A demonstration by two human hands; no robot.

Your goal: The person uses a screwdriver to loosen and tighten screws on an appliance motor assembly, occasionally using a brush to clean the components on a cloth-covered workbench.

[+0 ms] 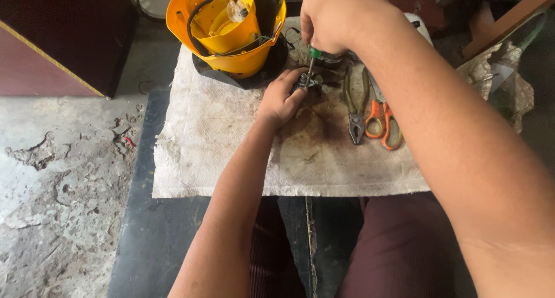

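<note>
My left hand (281, 97) pinches a small dark metal part (304, 82) against a stained white cloth (208, 142). My right hand (334, 19) grips a screwdriver with a green handle (314, 54), held upright, its tip down on the part. Just beyond the left hand lies a yellow plastic appliance housing (228, 29) on its side, with black wires and a dark base inside it.
Pliers (354, 110) and orange-handled scissors (383, 117) lie on the cloth right of the part. A dark wooden cabinet (63, 38) stands at the far left on a cracked concrete floor (52, 176). Crumpled plastic wrapping (503, 78) lies at the right.
</note>
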